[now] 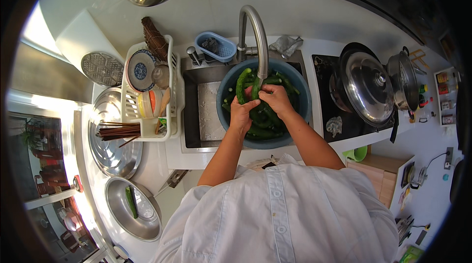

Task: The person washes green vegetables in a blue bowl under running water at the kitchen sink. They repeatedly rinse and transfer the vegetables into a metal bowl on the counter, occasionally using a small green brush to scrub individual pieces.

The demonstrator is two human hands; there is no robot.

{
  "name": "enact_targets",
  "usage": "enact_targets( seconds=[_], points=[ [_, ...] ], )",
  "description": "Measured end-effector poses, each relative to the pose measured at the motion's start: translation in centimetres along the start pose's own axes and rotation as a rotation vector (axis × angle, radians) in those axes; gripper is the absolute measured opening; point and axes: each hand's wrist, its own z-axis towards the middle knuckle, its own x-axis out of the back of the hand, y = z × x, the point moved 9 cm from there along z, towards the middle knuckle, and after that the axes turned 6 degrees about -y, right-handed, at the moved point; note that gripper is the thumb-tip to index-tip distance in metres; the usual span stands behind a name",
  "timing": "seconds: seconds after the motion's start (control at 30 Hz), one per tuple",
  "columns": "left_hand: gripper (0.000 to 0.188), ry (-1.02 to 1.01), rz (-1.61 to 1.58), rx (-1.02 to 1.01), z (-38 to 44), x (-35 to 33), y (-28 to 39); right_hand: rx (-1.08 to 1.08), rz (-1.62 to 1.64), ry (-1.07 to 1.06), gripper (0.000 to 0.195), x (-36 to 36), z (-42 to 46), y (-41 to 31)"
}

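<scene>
A blue-grey plastic basin [305, 115] full of green cucumbers [263, 133] stands over the right part of a steel sink. Above it arches a brushed-metal tap [262, 38], its spout right over my hands. My left hand [242, 113] is closed around a bumpy cucumber [242, 85] that points up toward the tap. Close beside it, my right hand [276, 99] has its thumb and fingers on another cucumber [256, 89] under the spout. The lower ends of both are partly hidden by my fingers.
Left of the sink, a white dish rack [175, 89] holds bowls and chopsticks. A steel bowl [153, 226] with one cucumber [131, 202] stands at the lower left. A blue sink caddy [225, 50] sits behind the sink. On the right, a lidded wok [365, 86] stands on the black hob [346, 130].
</scene>
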Motion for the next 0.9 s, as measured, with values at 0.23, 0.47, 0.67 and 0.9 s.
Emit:
enact_targets(
  seconds=[0.23,0.47,0.67,0.9],
  points=[
    [0.048,0.024,-0.013,-0.015,0.3,0.3,-0.1,-0.097,-0.017,0.018,0.019,0.0,-0.2,-0.3],
    [0.049,0.005,0.051,-0.005,0.4,0.2,-0.3,-0.03,-0.04,-0.024,0.024,0.2,0.4,0.7],
    [0.051,-0.047,-0.119,0.061,0.5,-0.1,-0.2,-0.081,0.016,-0.05,0.022,-1.1,-0.3,-2.1],
    [0.053,-0.026,-0.01,0.048,0.5,0.3,-0.7,-0.056,0.021,-0.027,0.024,0.0,1.2,2.2]
  ],
)
